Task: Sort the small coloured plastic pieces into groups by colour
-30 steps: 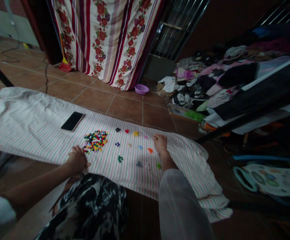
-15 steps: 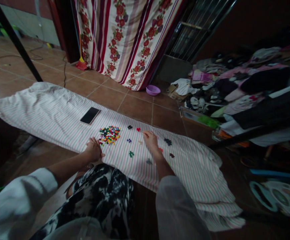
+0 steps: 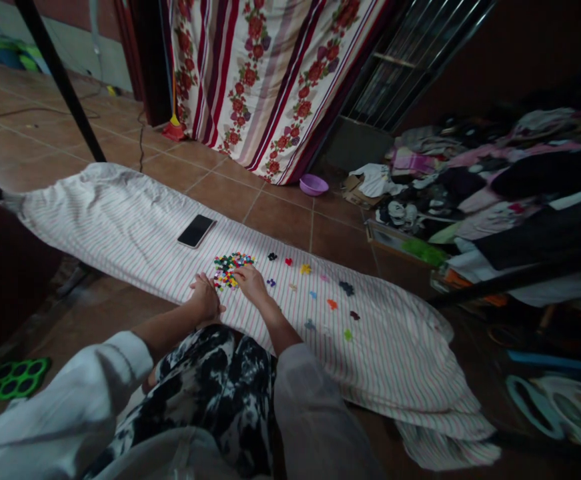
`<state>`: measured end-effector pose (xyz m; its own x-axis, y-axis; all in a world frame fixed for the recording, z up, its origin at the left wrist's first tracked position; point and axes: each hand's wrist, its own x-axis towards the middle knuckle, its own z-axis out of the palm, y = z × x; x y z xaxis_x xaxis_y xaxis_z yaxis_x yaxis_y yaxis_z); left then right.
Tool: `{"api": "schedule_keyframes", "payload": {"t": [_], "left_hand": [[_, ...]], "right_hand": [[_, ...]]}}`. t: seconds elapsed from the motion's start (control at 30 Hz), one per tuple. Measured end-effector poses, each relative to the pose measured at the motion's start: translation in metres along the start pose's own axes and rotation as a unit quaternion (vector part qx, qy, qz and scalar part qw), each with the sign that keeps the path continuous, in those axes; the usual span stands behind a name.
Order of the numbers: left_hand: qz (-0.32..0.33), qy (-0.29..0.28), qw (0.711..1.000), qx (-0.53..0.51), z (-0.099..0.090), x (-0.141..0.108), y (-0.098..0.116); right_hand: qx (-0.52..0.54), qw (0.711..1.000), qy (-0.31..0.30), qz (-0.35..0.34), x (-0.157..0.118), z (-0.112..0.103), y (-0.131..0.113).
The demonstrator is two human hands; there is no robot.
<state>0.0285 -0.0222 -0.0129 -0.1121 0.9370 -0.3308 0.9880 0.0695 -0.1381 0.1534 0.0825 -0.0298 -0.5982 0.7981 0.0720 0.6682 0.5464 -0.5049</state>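
A mixed pile of tiny coloured beads (image 3: 226, 267) lies on a striped cloth (image 3: 120, 220). My right hand (image 3: 251, 283) is over the pile's right side, its fingertips drawn together at the beads; whatever they pinch is too small to make out. Beside the pile's near left edge, my left hand (image 3: 205, 298) rests on the cloth with its fingers stretched out. Small single-colour groups are spread to the right, among them a red group (image 3: 289, 262), a yellow group (image 3: 305, 269), an orange group (image 3: 331, 305) and a lime green group (image 3: 348, 335).
A phone (image 3: 197, 231) lies on the cloth, left of the pile. Beyond it on the tiled floor are a purple bowl (image 3: 313, 185) and a broom (image 3: 175, 127) by a flowered curtain (image 3: 270, 80). Clothes (image 3: 470, 173) are heaped at the right.
My right hand has moved left from the sorted groups to the mixed pile, uncovering the yellow and orange groups. My left hand stays beside the pile. The view has shifted slightly.
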Motion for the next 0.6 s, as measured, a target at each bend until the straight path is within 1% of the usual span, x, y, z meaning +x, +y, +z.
{"api": "schedule_keyframes", "payload": {"t": [0.1, 0.2, 0.3, 0.5, 0.6], "left_hand": [[0.005, -0.004, 1.0, 0.015, 0.001, 0.0, -0.001], [0.003, -0.002, 1.0, 0.002, 0.003, 0.001, -0.002], [-0.002, 0.0, 1.0, -0.018, 0.002, 0.0, -0.001], [0.009, -0.006, 0.998, 0.054, -0.004, -0.004, -0.001], [0.016, -0.007, 0.999, 0.052, -0.004, -0.005, -0.001]], "right_hand": [[-0.029, 0.999, -0.022, 0.008, 0.009, 0.008, -0.013], [-0.059, 0.997, -0.034, 0.029, 0.014, 0.011, -0.021], [-0.076, 0.995, -0.043, 0.04, 0.015, 0.01, -0.026], [-0.105, 0.991, -0.056, 0.063, 0.018, 0.004, -0.035], [-0.121, 0.989, -0.052, 0.063, 0.022, 0.005, -0.04]]}}
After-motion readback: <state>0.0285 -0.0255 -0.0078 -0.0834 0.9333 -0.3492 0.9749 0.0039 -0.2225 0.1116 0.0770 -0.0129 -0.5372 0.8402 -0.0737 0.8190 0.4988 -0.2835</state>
